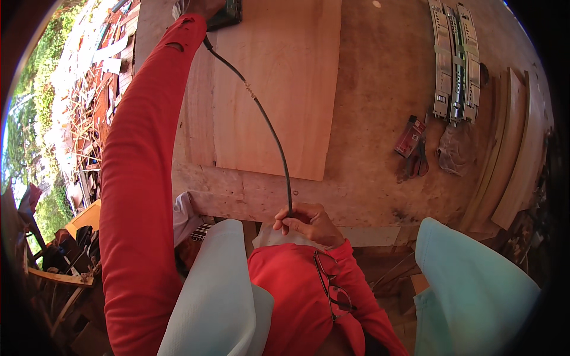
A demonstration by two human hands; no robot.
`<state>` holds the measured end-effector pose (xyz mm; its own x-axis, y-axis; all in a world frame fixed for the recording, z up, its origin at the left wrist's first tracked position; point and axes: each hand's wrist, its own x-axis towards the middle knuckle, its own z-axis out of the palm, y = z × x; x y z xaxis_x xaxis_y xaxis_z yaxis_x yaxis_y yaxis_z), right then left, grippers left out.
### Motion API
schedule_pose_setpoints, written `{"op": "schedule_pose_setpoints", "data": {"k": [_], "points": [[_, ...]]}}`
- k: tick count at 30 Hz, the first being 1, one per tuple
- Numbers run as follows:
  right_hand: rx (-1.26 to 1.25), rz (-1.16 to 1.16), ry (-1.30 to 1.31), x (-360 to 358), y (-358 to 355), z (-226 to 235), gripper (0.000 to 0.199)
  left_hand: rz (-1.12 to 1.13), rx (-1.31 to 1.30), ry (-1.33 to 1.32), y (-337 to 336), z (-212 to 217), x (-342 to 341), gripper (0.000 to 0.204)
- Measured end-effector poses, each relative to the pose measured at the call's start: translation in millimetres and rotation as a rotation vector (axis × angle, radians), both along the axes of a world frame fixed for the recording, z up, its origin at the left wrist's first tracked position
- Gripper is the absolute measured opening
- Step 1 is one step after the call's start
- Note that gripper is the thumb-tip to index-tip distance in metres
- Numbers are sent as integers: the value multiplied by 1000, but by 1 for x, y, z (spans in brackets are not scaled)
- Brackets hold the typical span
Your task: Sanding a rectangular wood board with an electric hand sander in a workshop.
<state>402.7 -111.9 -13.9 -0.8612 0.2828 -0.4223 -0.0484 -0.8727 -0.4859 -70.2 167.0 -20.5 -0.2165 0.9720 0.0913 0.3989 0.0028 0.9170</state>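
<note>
My left arm reaches far forward to the top edge, where my left hand [205, 7] is only partly in view. It appears closed on a dark green corded power tool [228, 15], mostly cut off by the frame; its exact kind does not show. The tool sits at the upper left of a wide wooden board [279, 89] lying flat. From it a black power cord [274, 133] with a frayed, pale patch curves down across the board. Close to my body, my right hand [314, 224] pinches that cord between thumb and fingers.
The board rests on a worn wooden table [374, 77]. To the right lie metal drawer slides [456, 62], scissors [419, 160], a small red-and-black package [409, 136] and a crumpled clear plastic bag [454, 148]. Wooden strips [513, 148] line the right edge. Scrap wood [89, 130] is heaped outside, left.
</note>
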Motion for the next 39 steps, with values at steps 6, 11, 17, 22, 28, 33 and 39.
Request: {"op": "schedule_pose_setpoints", "data": {"k": [6,11,17,22,28,33,39], "points": [[-8,49,-24,1,-3,9,17,457,-245,815,-21,-16,10,43],[14,119,7,4,-8,9,16,547,-437,831,-60,14,32,40],[48,184,16,4,-14,17,16,558,-418,860,-99,16,36,38],[59,176,-1,12,-17,22,17,505,-410,865,-113,12,56,39],[43,225,11,17,-32,21,16,580,-400,1170,-132,-78,4,40],[64,226,-6,24,-37,31,16,459,-332,809,-146,17,93,40],[111,223,11,32,-44,34,16,447,-418,779,-174,31,110,37]]}}
